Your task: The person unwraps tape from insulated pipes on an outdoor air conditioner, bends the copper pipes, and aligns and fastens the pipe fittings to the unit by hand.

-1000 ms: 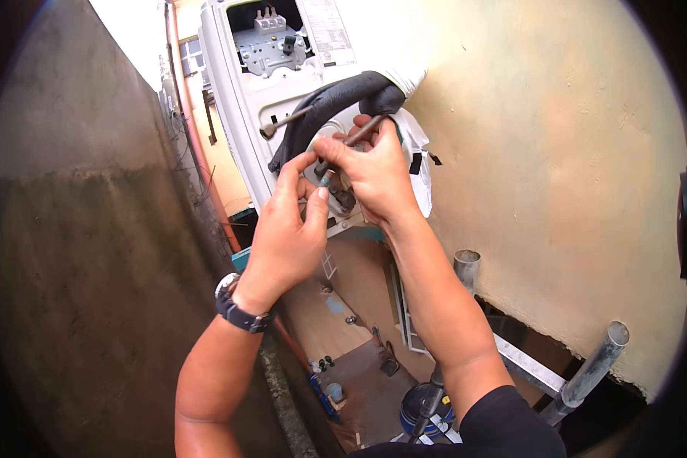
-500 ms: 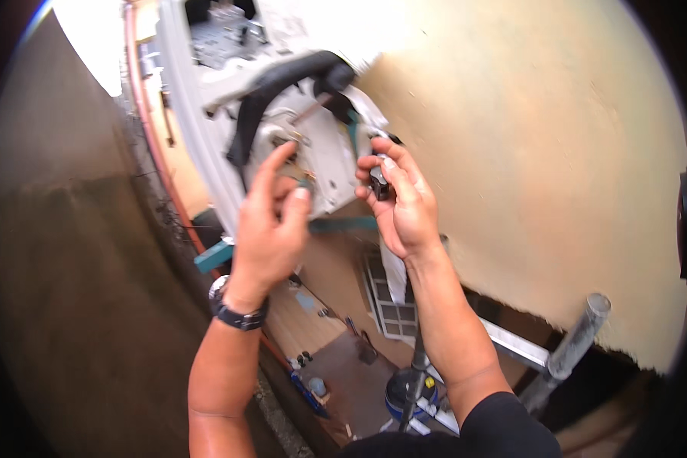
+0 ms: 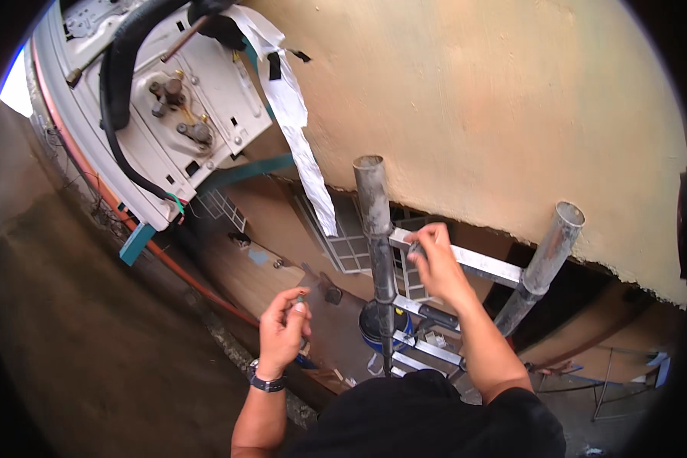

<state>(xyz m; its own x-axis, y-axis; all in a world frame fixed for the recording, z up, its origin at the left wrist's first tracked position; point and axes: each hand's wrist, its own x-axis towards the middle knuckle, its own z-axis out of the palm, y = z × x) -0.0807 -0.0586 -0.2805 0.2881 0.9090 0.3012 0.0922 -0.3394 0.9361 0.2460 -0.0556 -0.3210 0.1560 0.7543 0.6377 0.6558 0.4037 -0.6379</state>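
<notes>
My left hand, with a dark watch on the wrist, is raised in the open air and pinches a small grey part between thumb and fingertips. My right hand grips the top rung of a metal ladder, close to its left rail. Up at the top left, a white outdoor air-conditioner unit hangs on the wall, showing its brass valves. A black insulated hose and a loose strip of white tape hang at it. Neither hand touches the unit.
The ladder's right rail leans on a beige wall. A dark rough wall stands close on the left. Far below the rungs are a blue bucket, a window grille and an orange pipe.
Both hands have come down off the unit's valves and hose. The view has tilted downward, so the ladder now shows; my right hand has taken its top rung and my left hand has dropped away.
</notes>
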